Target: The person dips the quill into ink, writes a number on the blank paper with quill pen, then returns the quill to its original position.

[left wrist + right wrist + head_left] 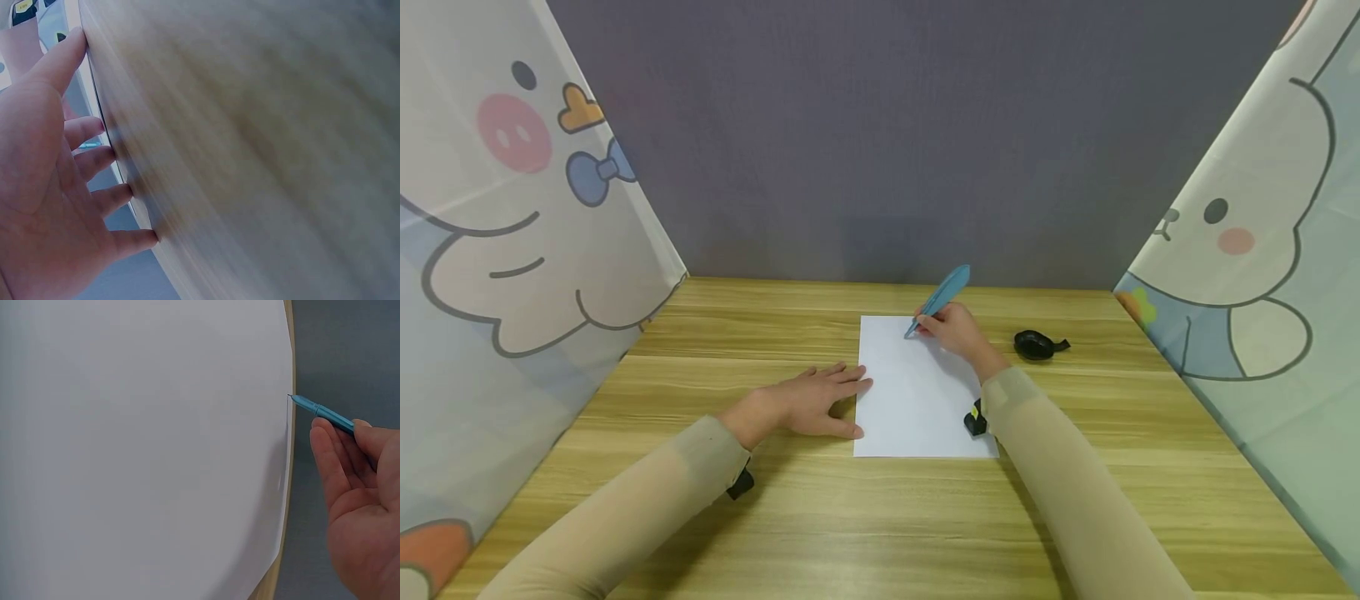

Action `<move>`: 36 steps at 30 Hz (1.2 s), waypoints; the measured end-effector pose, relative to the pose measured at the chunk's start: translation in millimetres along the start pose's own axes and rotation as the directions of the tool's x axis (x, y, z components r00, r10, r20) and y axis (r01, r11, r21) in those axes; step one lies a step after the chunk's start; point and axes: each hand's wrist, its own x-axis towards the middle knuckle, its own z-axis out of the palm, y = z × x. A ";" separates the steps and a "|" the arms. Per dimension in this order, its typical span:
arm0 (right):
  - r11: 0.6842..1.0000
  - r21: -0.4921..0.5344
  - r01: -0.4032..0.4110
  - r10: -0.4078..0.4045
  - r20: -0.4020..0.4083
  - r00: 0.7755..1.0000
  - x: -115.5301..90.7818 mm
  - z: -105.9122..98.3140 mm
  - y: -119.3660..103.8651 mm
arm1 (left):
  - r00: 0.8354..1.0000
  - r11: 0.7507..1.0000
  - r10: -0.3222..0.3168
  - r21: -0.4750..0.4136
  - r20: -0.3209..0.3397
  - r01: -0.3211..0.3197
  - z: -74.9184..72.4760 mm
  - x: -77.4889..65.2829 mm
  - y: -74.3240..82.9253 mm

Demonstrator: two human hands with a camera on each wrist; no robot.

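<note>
A sheet of white paper (910, 400) lies on the wooden table. My right hand (953, 329) pinches a blue feather-shaped pen (946, 292) above the upper part of the sheet. In the right wrist view the tip of the pen (306, 404) is at or very near the paper (156, 437); contact is hard to tell. Spread flat, my left hand (820, 402) rests at the sheet's left edge, its fingertips on or beside that edge. The left wrist view shows the left hand (56, 169) with fingers spread and their tips on the surface.
A small black object with a short tail (1034, 344) lies on the table (775, 533) to the right of the paper. A grey panel (880, 150) stands along the table's back edge. Cartoon-printed cloths (467, 275) hang at the left and right sides.
</note>
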 end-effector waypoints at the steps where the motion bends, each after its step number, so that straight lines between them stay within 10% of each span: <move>1: 1.000 0.007 0.001 -0.001 0.002 1.000 -0.5 0.3 -0.9 | 1.000 1.000 0.001 0.001 -0.001 -0.001 0.1 0.0 -0.2; 36: 0.995 0.023 0.094 -0.096 0.111 0.989 -7.4 14.1 -11.5 | 1.000 1.000 -0.011 -0.009 0.010 0.011 -0.8 0.9 1.0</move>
